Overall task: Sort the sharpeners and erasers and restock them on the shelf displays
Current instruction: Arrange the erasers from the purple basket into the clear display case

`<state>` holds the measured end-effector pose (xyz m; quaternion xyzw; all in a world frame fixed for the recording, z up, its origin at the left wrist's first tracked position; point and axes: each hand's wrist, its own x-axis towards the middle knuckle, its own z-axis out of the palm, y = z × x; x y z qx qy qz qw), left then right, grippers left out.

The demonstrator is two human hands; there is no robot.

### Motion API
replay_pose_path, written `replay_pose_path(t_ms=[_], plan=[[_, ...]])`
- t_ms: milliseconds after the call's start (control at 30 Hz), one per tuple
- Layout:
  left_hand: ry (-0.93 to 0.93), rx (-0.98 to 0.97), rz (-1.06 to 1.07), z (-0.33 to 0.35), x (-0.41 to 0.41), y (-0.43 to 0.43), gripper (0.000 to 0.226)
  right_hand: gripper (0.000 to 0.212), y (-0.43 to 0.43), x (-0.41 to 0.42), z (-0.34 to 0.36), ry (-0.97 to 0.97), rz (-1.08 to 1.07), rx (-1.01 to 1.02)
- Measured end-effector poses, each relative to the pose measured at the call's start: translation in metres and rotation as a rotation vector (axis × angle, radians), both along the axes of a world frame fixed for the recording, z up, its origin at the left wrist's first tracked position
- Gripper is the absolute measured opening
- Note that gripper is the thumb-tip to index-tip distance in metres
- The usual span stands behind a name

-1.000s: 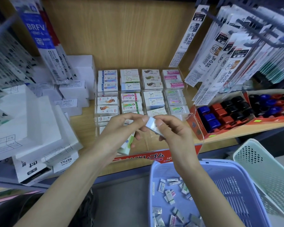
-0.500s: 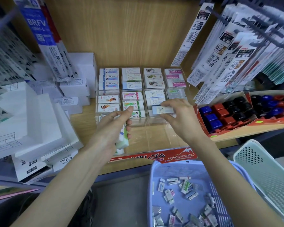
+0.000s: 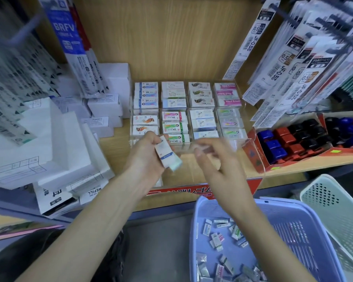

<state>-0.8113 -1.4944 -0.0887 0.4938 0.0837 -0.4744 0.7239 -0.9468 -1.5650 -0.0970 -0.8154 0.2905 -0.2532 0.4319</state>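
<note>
Left hand (image 3: 147, 159) grips a few stacked erasers (image 3: 167, 154), thumb on top, just in front of the tray (image 3: 240, 144). Right hand (image 3: 216, 161) hovers beside it with fingers bent; blur hides whether they pinch anything.

Wooden shelf (image 3: 118, 143) carries all the stock. White boxes (image 3: 49, 143) are piled at its left; refill packs (image 3: 293, 58) hang at upper right. A purple basket (image 3: 289, 231) sits below the shelf edge under the right forearm, with a pale basket (image 3: 334, 206) touching its right side. A red carton (image 3: 253, 157) at the right holds blue, red and black sharpeners (image 3: 287, 139). The clear tray at centre holds sorted erasers (image 3: 173, 117) in four columns. Loose erasers (image 3: 216, 239) lie scattered in the purple basket.
</note>
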Motion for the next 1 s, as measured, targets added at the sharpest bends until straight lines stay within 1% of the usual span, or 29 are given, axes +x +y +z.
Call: replay_pose_path(t_ms=[67, 133, 200, 267, 333, 400, 500, 567, 633, 700, 733, 800, 1000], plan=[[0.005, -0.047, 0.027, 0.0, -0.001, -0.002, 0.019, 0.017, 0.022, 0.006, 0.005, -0.031, 0.022, 0.199], [-0.007, -0.096, 0.002, 0.002, -0.004, -0.001, 0.016, 0.027, 0.032, 0.014, 0.0, -0.042, 0.011, 0.267], [-0.061, -0.128, -0.026, 0.004, -0.007, 0.001, 0.016, 0.035, 0.035, 0.019, -0.003, -0.073, -0.018, 0.247], [-0.166, -0.143, -0.055, 0.007, -0.008, 0.004, 0.017, 0.035, 0.036, 0.018, -0.002, -0.097, -0.052, 0.206], [-0.246, -0.164, -0.114, 0.009, -0.009, 0.008, 0.015, 0.031, 0.035, 0.015, -0.001, -0.118, -0.075, 0.207], [-0.249, -0.192, -0.154, 0.009, -0.009, 0.012, 0.014, 0.024, 0.033, 0.012, 0.001, -0.149, -0.088, 0.244], [-0.256, -0.247, -0.203, 0.011, -0.009, 0.018, 0.017, 0.025, 0.032, 0.007, 0.004, -0.208, -0.092, 0.3], [-0.299, -0.261, -0.226, 0.012, -0.01, 0.02, 0.018, 0.02, 0.033, 0.006, 0.007, -0.226, -0.075, 0.344], [-0.338, -0.253, -0.216, 0.013, -0.009, 0.022, 0.019, 0.014, 0.035, 0.005, 0.011, -0.282, -0.088, 0.465], [-0.364, -0.245, -0.206, 0.014, -0.009, 0.025, 0.019, 0.022, 0.037, 0.006, 0.016, -0.364, -0.145, 0.657], [-0.376, -0.243, -0.208, 0.014, -0.009, 0.026, 0.019, 0.026, 0.037, 0.006, 0.018, -0.383, -0.173, 0.715], [-0.399, -0.235, -0.215, 0.013, -0.009, 0.029, 0.02, 0.03, 0.037, 0.006, 0.021, -0.357, -0.207, 0.72], [-0.451, -0.273, -0.255, 0.011, -0.007, 0.035, 0.025, 0.026, 0.038, 0.002, 0.024, -0.316, -0.184, 0.673]])
